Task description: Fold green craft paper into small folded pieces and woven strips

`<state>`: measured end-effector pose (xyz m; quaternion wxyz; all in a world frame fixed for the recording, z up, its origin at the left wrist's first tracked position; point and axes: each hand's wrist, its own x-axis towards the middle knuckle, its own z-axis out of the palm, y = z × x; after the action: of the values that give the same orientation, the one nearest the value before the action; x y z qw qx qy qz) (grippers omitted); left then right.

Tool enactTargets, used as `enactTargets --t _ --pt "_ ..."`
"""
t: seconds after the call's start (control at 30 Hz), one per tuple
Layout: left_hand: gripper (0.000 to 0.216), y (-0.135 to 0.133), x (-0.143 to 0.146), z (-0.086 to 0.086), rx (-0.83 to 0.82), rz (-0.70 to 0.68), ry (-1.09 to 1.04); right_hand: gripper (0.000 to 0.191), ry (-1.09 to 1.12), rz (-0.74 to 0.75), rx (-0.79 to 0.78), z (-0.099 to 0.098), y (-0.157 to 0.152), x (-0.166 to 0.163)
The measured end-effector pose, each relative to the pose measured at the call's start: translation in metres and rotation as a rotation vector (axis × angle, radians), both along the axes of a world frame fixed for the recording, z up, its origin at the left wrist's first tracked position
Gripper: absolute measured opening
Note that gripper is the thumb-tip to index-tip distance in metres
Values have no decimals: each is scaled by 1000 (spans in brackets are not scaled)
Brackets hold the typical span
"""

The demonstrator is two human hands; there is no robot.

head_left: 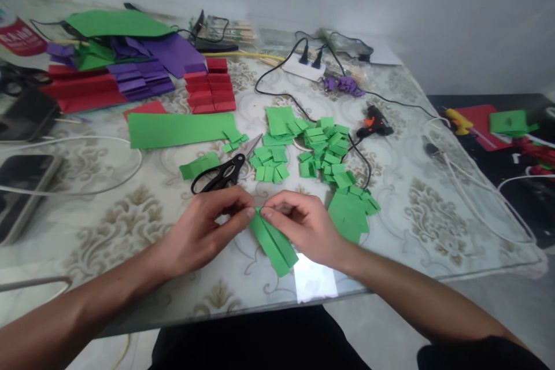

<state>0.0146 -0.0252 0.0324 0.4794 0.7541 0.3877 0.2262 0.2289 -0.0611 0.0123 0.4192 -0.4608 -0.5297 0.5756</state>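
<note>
Creased green paper strip (272, 241), pinched at its upper end between the fingertips of the left hand (210, 228) and right hand (306, 225), hanging towards five o'clock. Scissors (234, 169) lie at eleven o'clock. The strip is presumably light, springy along its folds and easily crumpled; edges suit gripping.

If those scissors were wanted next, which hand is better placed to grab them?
Probably the left hand: the scissors lie just beyond it, handles nearer, blades pointing away. The right hand is farther off. Both hold the green strip, so the left would first let go.
</note>
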Motion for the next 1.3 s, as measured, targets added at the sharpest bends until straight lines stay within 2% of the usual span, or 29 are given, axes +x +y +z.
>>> enactTargets --t 0.27,0.63,0.87,1.3 --pt "23 0 0 -4 24 12 14 23 -17 -12 -32 2 1 0" --pt "18 0 -2 -6 196 -24 75 25 -41 25 -39 0 0 0" --pt "25 2 -1 -3 66 -16 66 25 -95 23 21 2 -2 0" --pt "19 1 -1 -6 -14 -20 29 16 -103 47 24 2 -2 0"
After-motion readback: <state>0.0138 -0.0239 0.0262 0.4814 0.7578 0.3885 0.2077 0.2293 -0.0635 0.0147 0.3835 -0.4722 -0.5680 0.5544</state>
